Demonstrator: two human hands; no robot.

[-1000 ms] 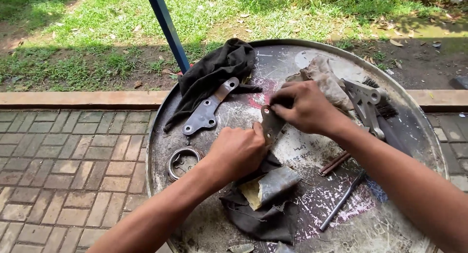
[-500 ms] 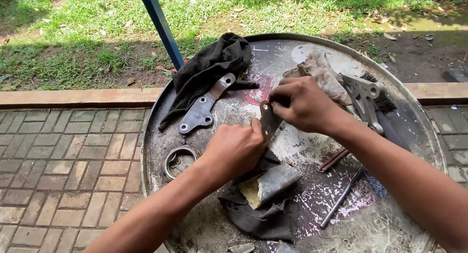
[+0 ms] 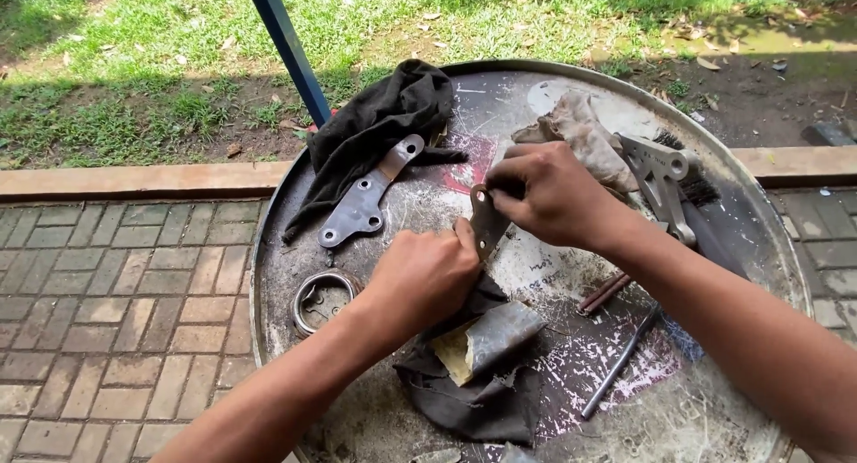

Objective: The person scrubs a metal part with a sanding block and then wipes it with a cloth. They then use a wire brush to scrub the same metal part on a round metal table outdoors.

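Both my hands grip one small flat metal bracket point(image 3: 486, 220) above the middle of a round metal drum top point(image 3: 732, 195). My left hand point(image 3: 427, 275) closes on its lower end. My right hand point(image 3: 544, 195) pinches its upper end from the right. Under my left hand lies a dark rag point(image 3: 486, 396) with a rolled piece of sandpaper point(image 3: 486, 338) on it.
A longer metal bracket point(image 3: 366, 200) rests on a black cloth point(image 3: 379, 128) at the drum's upper left. A metal ring point(image 3: 308, 295) lies at the left rim. A grey rag point(image 3: 580, 133), a metal part point(image 3: 661, 182), thin rods point(image 3: 616, 365) sit right. A blue pole point(image 3: 286, 43) stands behind.
My hands stay on the bracket with only slight shifts of grip. The view has tilted a little, so the drum sits lower left in frame.
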